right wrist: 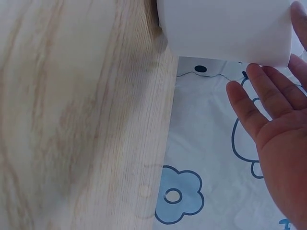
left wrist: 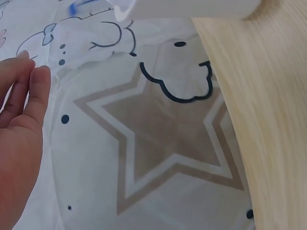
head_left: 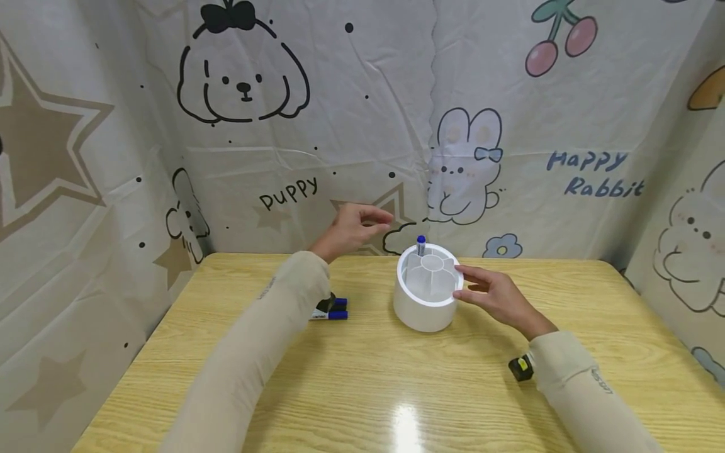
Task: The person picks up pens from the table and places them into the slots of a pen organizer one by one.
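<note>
One blue-capped marker stands upright in the white pen holder on the table.
On my head feed, the marker sits at the holder's eleven o'clock; my left hand hovers at ten, empty, fingers loosely extended; my right hand touches the rim at three, fingers nearly straight. Loose markers lie at nine, partly behind my sleeve.

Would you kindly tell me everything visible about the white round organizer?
The white organizer is an open-topped cylinder, apparently plastic, with thin dividers around a round central cell. It stands upright on the table, toward the far edge. A blue-topped marker stands in a rear compartment; the right hand touches the organizer's right side.
</note>
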`<state>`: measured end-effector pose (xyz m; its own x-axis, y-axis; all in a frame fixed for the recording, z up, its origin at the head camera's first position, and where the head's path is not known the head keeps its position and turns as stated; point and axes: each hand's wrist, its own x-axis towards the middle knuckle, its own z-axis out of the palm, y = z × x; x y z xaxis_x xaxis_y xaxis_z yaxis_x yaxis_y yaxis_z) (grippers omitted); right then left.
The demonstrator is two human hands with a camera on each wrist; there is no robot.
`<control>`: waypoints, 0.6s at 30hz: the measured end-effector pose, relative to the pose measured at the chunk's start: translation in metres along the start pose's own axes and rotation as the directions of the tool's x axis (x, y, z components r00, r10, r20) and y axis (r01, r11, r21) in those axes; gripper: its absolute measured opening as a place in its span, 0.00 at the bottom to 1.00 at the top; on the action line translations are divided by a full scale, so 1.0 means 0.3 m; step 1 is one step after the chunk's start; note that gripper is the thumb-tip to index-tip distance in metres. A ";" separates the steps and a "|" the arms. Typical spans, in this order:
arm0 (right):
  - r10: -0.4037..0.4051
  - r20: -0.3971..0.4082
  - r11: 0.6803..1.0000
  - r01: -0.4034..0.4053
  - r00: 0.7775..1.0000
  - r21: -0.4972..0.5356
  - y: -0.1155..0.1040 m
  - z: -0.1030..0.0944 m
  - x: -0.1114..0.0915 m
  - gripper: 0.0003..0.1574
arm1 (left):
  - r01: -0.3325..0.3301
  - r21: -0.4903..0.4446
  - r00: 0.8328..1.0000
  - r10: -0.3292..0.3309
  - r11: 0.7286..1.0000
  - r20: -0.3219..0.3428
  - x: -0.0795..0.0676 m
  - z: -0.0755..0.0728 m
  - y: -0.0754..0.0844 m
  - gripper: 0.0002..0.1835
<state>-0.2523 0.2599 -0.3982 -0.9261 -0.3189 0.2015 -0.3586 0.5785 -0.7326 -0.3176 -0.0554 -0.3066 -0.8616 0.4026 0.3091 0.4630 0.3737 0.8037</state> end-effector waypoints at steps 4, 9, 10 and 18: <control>0.000 0.002 1.000 0.000 1.000 -0.006 -0.005 0.002 -0.002 0.37 | 0.013 0.001 1.000 -0.013 1.000 0.017 -0.032 -0.029 -0.028 0.12; -0.015 -0.008 1.000 0.015 1.000 -0.020 -0.004 0.002 -0.004 0.35 | 0.036 0.000 0.999 -0.036 0.999 0.021 -0.076 -0.079 -0.069 0.13; -0.020 -0.012 1.000 0.020 1.000 -0.021 -0.003 0.003 -0.004 0.34 | 0.041 -0.004 0.999 -0.041 0.999 0.021 -0.084 -0.089 -0.079 0.13; -0.035 -0.037 0.999 0.035 0.999 0.001 -0.004 0.006 -0.007 0.28 | 0.052 0.009 0.998 -0.052 0.999 0.025 -0.156 -0.161 -0.143 0.13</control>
<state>-0.2498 0.2585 -0.3991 -0.9169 -0.3108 0.2505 -0.3904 0.5664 -0.7258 -0.3071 -0.1306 -0.3310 -0.8790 0.4035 0.2540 0.4196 0.4015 0.8141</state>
